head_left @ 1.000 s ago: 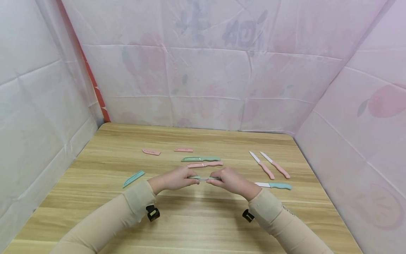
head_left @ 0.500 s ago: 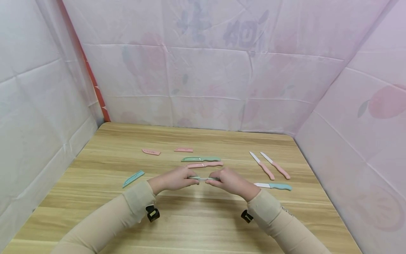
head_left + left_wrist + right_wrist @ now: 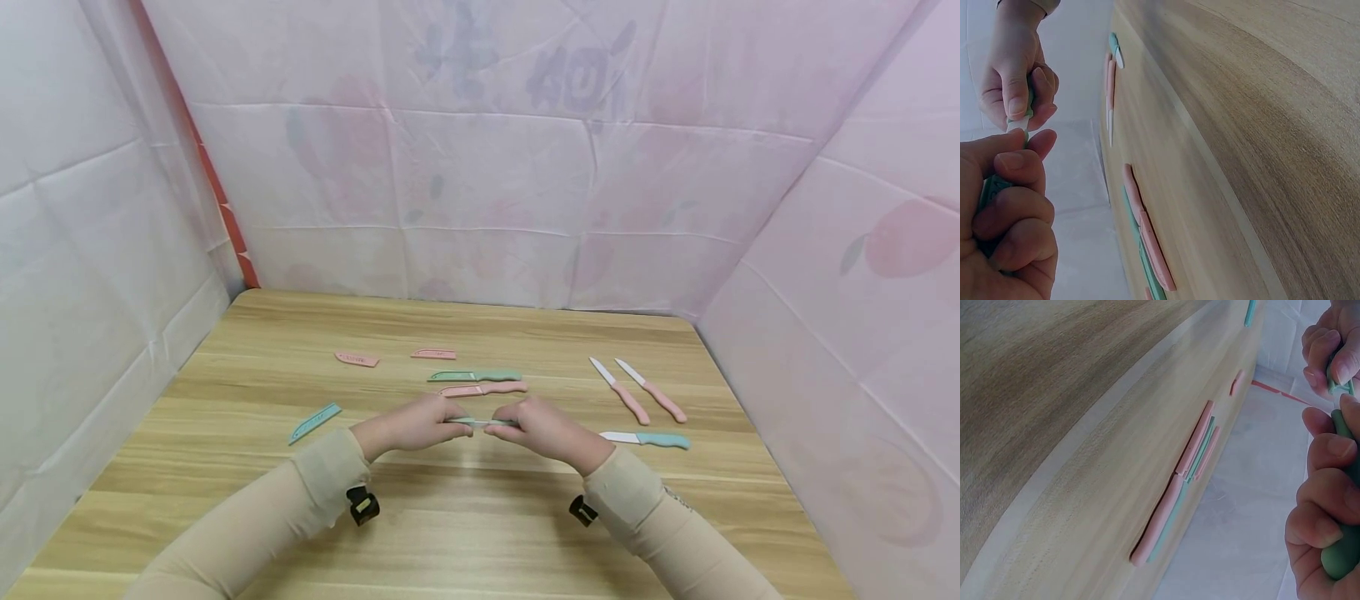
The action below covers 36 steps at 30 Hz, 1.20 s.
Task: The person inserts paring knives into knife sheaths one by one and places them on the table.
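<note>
Above the middle of the table, my right hand point(image 3: 546, 429) grips a green-handled knife point(image 3: 1338, 556), its fingers curled round the handle. My left hand point(image 3: 423, 422) holds a green knife sheath point(image 3: 990, 190). Between the two hands a short stretch of white blade point(image 3: 1018, 124) shows, its rest inside the sheath. Just beyond them on the table lie a sheathed pink knife point(image 3: 502, 387) and a sheathed green knife point(image 3: 498, 376), side by side.
Two pink-handled knives point(image 3: 630, 402) with bare blades lie at the right, near a bare blue-handled knife point(image 3: 662, 440). At the left are a blue sheath point(image 3: 315, 423) and a pink sheath point(image 3: 357, 359). Another pink sheath point(image 3: 433, 354) lies further back. Cloth walls point(image 3: 480, 183) enclose the table.
My right hand has edged slightly left, closer to the left hand, so a little less blade shows between them. Everything on the table stays where it was.
</note>
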Each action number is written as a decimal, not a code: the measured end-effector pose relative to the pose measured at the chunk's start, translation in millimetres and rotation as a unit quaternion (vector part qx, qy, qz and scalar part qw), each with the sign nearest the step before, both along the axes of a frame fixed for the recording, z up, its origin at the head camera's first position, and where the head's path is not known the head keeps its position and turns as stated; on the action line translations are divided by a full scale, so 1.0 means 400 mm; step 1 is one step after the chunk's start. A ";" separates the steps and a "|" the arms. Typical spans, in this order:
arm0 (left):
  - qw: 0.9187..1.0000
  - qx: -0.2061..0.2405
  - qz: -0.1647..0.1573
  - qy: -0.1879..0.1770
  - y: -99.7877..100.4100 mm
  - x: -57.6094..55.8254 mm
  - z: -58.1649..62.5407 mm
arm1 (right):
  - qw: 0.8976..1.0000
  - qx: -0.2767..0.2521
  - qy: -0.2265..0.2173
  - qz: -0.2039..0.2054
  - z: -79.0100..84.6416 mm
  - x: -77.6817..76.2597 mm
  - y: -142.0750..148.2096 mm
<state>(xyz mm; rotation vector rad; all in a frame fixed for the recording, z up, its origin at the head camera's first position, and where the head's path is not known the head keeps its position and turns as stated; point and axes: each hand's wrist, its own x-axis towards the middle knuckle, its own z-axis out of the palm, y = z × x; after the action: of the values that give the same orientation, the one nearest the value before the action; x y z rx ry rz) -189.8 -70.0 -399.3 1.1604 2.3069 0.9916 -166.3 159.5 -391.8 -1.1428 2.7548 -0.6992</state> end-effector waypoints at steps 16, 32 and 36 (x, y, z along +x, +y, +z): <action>1.000 0.001 -0.001 0.000 0.002 0.001 -0.005 | 1.000 0.006 -0.006 0.007 -0.004 -0.003 -0.005; 1.000 0.002 -0.006 0.009 0.008 0.001 -0.009 | 1.000 0.005 -0.012 0.009 -0.010 -0.005 -0.008; 1.000 0.008 -0.007 0.000 0.010 0.001 -0.010 | 1.000 0.002 -0.021 0.009 -0.011 -0.007 -0.009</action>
<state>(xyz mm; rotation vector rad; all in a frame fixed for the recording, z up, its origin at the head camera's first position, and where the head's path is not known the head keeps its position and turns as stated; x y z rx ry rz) -189.2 -65.9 -403.5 1.1818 2.2925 1.0074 -169.3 155.8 -396.4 -1.1367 2.7073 -0.7072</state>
